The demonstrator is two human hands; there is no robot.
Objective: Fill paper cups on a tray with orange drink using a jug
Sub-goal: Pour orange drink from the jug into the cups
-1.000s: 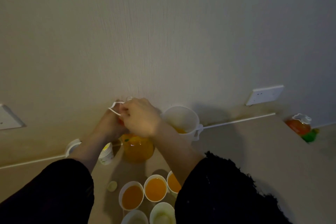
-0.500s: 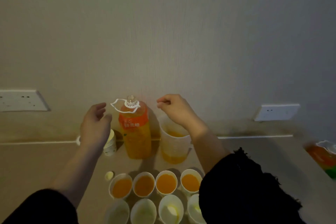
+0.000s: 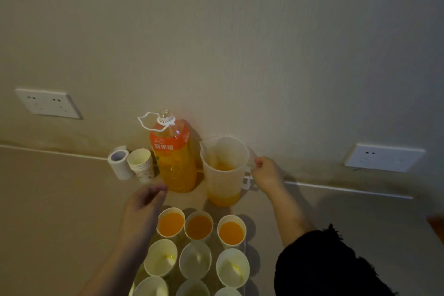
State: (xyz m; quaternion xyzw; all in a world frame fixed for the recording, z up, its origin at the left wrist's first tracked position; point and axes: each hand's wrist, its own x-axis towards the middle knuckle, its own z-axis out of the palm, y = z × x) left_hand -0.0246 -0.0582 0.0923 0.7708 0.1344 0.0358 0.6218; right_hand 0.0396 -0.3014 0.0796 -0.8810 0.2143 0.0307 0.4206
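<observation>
A big bottle of orange drink stands uncapped against the wall, its white carry ring hanging off the neck. Right of it is a translucent jug with a little orange drink at the bottom. My right hand is closed around the jug's handle. My left hand, blurred, hovers with loose fingers over the near-left cups and holds nothing. Three filled paper cups form the visible far row. Empty cups fill the rows nearer me, on a clear tray.
A stack of spare paper cups and a white tape roll stand left of the bottle. The wall rises right behind them, with sockets at the left and right. My dark sleeve covers the near right.
Both hands left the bottle's neck. My right hand dropped to the jug's handle and my left hand came down toward the cups. The view tilted down, showing more cups.
</observation>
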